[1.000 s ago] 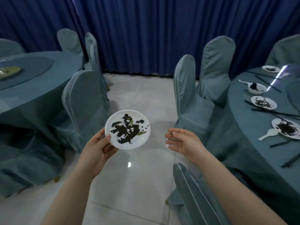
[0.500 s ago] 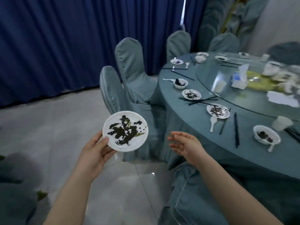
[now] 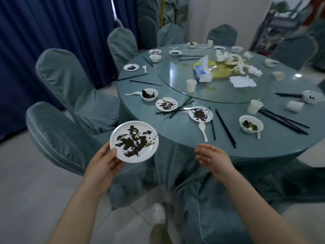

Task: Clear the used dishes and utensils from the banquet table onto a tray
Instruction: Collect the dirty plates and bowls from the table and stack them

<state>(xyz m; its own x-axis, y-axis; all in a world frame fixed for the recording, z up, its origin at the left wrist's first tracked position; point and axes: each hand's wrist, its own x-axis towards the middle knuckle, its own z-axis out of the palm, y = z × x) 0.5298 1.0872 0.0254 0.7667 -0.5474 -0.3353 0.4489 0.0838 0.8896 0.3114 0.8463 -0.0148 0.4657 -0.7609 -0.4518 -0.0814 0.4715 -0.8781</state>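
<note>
Here, head view: your left hand (image 3: 103, 167) grips a soiled plate (image 3: 134, 141) by its near rim, thumb on top, held off the table's (image 3: 175, 138) edge. Your right hand (image 3: 213, 158) is empty, fingers loosely spread. No tray shows. Keep the plate level; reach right for the nearest plate (image 3: 200, 114) and spoon (image 3: 203, 128), stacking squarely.

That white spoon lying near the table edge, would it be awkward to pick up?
The white spoon looks stiff and glossy, so probably slippery and breakable if dropped. It lies flat on the tablecloth, so fingers may need to lift its thin handle first. It seems light.
</note>
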